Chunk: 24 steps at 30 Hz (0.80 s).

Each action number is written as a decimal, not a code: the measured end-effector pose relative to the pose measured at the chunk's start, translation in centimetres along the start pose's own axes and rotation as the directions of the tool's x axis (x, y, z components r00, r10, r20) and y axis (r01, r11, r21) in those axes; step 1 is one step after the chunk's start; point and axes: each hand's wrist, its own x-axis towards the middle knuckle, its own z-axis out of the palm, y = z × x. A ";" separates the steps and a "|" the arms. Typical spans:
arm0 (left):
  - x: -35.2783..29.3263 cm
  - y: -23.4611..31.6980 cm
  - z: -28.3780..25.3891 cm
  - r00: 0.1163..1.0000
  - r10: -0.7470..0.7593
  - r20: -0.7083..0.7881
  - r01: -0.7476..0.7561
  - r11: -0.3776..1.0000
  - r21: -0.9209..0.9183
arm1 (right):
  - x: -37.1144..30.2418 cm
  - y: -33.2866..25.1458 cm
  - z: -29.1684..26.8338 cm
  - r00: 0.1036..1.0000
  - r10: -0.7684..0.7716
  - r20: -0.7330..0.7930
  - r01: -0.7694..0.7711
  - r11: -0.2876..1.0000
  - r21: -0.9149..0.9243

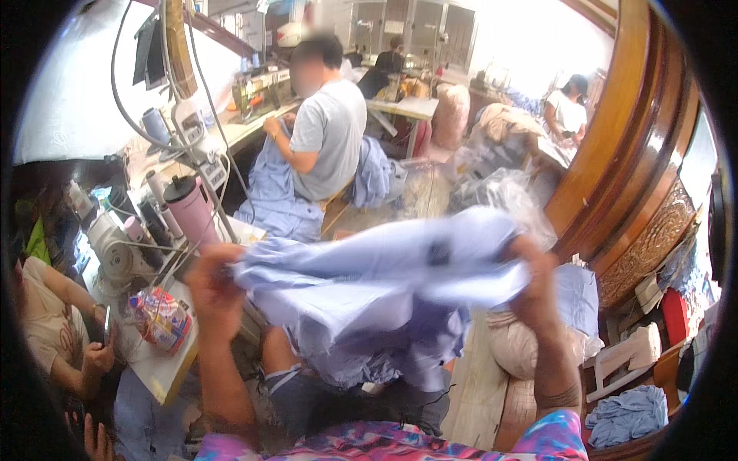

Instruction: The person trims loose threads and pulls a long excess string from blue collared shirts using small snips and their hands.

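A light-blue garment [369,261], blurred by motion, is stretched in the air before me between my two hands. My left hand [214,278] is closed on its left end, and my right hand [533,280] grips the right end. A small dark patch, perhaps a label, shows on the upper band of cloth between them. The rest of the fabric hangs in loose folds over my lap. Whether it is a shirt or another piece of clothing I cannot tell.
Left stands a sewing table [165,376] with a pink tumbler [189,207], thread cones and a plastic packet [161,319]. A person [58,323] holds a phone at far left. Ahead, another person [327,123] sits sewing. Blue cloth [626,415] lies right, below carved wood [646,238].
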 end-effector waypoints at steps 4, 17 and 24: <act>1.8 -1.5 4.6 0.915 -0.404 0.021 0.404 0.915 0.013 | 1.2 3.5 0.2 0.878 0.402 0.260 -0.445 0.886 0.131; 14.9 3.6 15.2 0.998 0.036 0.056 -0.032 0.997 -0.071 | 9.7 -3.9 14.6 0.927 0.066 0.369 -0.280 0.778 0.563; -2.8 -0.5 6.5 0.923 -0.381 0.055 0.384 0.920 -0.074 | 21.7 2.2 27.2 0.971 0.122 0.208 -0.241 0.508 0.827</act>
